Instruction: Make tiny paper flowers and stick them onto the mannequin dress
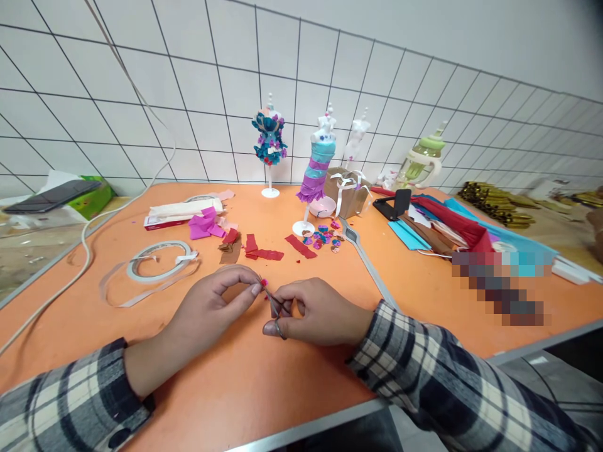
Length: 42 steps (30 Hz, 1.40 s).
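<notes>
My left hand (214,304) pinches a tiny red-pink scrap (264,282) between thumb and fingertips. In my right hand (323,311) is a small pair of scissors (276,306), thumb through one loop, with the blades reaching up to the scrap. Whether the blades are parted is too small to tell. Behind the hands lie red paper strips (301,246), a brown paper scrap (230,250) and a pile of shiny coloured discs (325,237). A small dress form (320,154) wrapped in turquoise and purple paper stands beyond them.
A roll of tape (133,269) lies left, near magenta paper (205,224) and a flat box (164,221). At the back stand a teal-dressed form (270,138), a white form (357,138) and a green-topped bottle (424,160). Folded papers (471,226) and a black stand (400,204) occupy the right.
</notes>
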Available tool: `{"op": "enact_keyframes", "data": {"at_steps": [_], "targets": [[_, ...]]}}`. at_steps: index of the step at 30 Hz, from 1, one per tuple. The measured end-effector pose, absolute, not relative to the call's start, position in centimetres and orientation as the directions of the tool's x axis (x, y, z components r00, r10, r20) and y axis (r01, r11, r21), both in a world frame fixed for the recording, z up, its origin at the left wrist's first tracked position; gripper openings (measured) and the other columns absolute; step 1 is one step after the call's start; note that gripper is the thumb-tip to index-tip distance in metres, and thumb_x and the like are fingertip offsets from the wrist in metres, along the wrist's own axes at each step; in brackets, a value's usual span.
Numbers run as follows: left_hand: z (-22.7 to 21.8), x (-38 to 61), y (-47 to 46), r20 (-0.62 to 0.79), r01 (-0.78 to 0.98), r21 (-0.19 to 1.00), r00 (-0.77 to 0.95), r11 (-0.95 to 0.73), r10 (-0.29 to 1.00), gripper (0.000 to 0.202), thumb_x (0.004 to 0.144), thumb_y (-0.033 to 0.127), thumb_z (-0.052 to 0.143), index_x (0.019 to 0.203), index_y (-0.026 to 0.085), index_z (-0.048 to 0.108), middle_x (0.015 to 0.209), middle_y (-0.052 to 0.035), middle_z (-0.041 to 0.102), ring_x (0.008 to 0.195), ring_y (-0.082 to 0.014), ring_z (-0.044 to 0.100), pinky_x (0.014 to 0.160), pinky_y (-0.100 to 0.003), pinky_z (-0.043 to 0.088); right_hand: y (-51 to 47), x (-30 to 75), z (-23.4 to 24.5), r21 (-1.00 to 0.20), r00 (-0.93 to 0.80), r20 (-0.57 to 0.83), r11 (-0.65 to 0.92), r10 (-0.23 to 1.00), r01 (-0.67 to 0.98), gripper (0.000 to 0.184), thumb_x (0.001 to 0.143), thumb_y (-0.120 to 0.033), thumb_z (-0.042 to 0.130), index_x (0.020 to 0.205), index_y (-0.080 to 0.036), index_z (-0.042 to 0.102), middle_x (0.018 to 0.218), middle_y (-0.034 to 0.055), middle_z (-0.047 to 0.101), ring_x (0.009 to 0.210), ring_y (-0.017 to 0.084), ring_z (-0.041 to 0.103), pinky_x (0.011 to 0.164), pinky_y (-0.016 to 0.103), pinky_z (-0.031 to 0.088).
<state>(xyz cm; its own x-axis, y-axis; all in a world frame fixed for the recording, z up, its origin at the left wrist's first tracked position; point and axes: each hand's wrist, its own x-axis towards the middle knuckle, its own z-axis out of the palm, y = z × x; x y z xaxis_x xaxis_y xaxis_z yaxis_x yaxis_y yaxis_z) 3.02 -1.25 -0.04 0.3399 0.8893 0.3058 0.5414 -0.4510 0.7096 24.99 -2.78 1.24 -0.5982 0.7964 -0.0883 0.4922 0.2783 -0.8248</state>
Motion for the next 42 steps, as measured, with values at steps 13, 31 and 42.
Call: {"op": "enact_keyframes", "data": {"at_steps": [13,31,42], "targets": [[-0.4,2.6,-0.8,0.304,0.483,0.725,0.415,-0.491,0.857,0.025,0.090,0.043,0.060,0.079,0.024,0.073,0.086,-0.0053,0.078,0.082,-0.0226,0.073,0.080,-0.033,0.058,-2.3,25.4,0.1,-0.856,-0.604,-0.102,0.240,0.791,0.458,0.019,0.086,-0.035,0.078,0.080,-0.018,0.071,0.068,-0.0054,0.061,0.067,0.010,0.051,0.064,0.024,0.036],[-0.3,2.6,-0.5,0.075,0.505,0.844,0.229,-0.184,0.971,0.056,0.080,0.078,0.062,0.087,0.028,0.085,0.098,-0.0083,0.086,0.095,-0.0326,0.078,0.095,-0.047,0.061,1.1,28.0,-1.2,-0.575,-0.290,-0.066,0.202,0.955,0.793,0.030,0.080,-0.036,0.083,0.101,-0.020,0.069,0.087,0.0015,0.064,0.078,0.017,0.057,0.065,0.027,0.034],[-0.3,2.4,-1.0,0.360,0.491,0.691,0.403,-0.530,0.842,0.032,0.090,0.056,0.067,0.096,0.029,0.084,0.102,-0.0074,0.080,0.093,-0.0251,0.075,0.092,-0.038,0.061,0.6,27.7,-0.6,-0.704,-0.255,-0.042,0.153,0.966,0.694,0.040,0.084,-0.021,0.068,0.124,-0.018,0.063,0.074,-0.0036,0.060,0.071,0.015,0.057,0.064,0.027,0.036]]}}
